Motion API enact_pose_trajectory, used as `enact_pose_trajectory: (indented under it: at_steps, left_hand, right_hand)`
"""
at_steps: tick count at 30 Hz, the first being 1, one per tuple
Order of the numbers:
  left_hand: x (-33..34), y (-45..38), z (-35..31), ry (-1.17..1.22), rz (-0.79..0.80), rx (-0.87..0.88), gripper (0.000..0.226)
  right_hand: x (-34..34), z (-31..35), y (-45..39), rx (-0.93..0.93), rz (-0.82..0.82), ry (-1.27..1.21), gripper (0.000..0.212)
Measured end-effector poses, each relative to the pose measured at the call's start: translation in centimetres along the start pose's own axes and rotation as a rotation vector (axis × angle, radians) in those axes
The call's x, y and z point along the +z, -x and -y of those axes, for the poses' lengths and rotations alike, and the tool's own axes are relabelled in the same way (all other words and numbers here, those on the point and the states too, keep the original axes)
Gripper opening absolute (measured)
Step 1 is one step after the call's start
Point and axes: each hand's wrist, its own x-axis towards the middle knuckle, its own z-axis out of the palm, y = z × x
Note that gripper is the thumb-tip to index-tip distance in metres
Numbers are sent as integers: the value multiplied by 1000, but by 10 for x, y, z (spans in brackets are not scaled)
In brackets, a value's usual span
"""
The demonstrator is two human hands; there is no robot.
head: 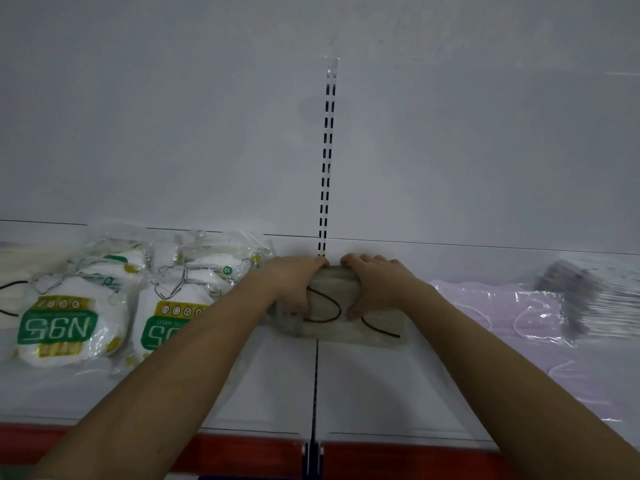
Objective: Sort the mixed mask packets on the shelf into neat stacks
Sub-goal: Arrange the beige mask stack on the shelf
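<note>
White shelf [381, 386], red front edge [242, 452], slotted back wall [327, 150].

One view only, worn on your head. It looks forward and slightly down at the white shelf [346, 386], close in, with your forearms reaching away from the lens. The back panel fills the upper half; the slotted upright [327, 161] runs near centre. Wide-angle bend curves the shelf's red front edge [242, 452] along the bottom. No second view shares the scene.
</note>
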Motion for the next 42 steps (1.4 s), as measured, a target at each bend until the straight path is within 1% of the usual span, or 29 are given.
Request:
enact_pose_trajectory:
  at_steps: [2, 4, 5, 7, 10, 11, 13, 15, 17, 19, 22, 24, 27, 31, 32, 33, 35, 36, 39, 42]
  left_hand:
    - [9, 1, -1, -68, -27, 10, 113]
    - [12, 2, -3, -107, -81, 40, 124]
    - [11, 1, -3, -120, -90, 51, 127]
    - [7, 0, -2, -131, -52, 46, 130]
    - [6, 0, -3, -120, 5, 23, 126]
    - [8, 0, -4, -120, -6, 29, 121]
    - [9, -1, -6, -121, -38, 49, 109]
    - [6, -2, -5, -132, -66, 56, 101]
    - [0, -6, -1, -135, -90, 58, 95]
    - [-8, -10, 4, -140, -96, 60, 93]
    - [-11, -11, 7, -79, -75, 36, 107]
    - [-4, -5, 6, -89, -148, 13, 115]
    - [12, 7, 3, -136, -321, -23, 113]
    - [41, 17, -9, -256, -523, 38, 102]
    - [47, 17, -13, -254, -522, 44, 101]
    - [51, 17, -15, -229, -484, 30, 101]
    - [55, 13, -13, -162, -377, -32, 108]
    - [56, 11, -11, -149, -353, -52, 113]
    - [55, 9, -8, -125, -323, -64, 120]
    - [53, 11, -16, -129, -318, -47, 119]
  right_hand:
    - [9, 0, -2, 3, 52, 25, 107]
    - [11, -3, -4, -1, 30, 16, 113]
    - [9, -5, -3, -4, 29, 10, 115]
    - [6, -11, -1, -12, 69, 3, 122]
    - [9, -11, 1, -11, 134, 47, 127]
    - [12, -9, 2, -6, 119, 73, 124]
    - [18, -4, 1, -10, 28, 122, 110]
    - [19, -4, -1, -36, -76, 159, 94]
    - [15, -8, -3, -56, -127, 156, 86]
    - [7, -12, -8, -69, -126, 143, 84]
    - [-2, -17, -14, -64, -52, 128, 84]
    - [0, -20, -16, -45, 23, 98, 84]
    - [4, -23, -17, -41, 109, 15, 86]
    - [1, -22, -17, -63, 59, 62, 104]
    - [0, -23, -16, -64, 40, 43, 107]
    - [-2, -24, -15, -60, 24, 6, 107]
    - [-4, -28, -10, -50, -26, -62, 104]
    - [-4, -31, -6, -45, -63, -77, 101]
    - [2, -38, 8, -37, -167, -78, 100]
    - [12, -42, 21, -24, -201, -156, 103]
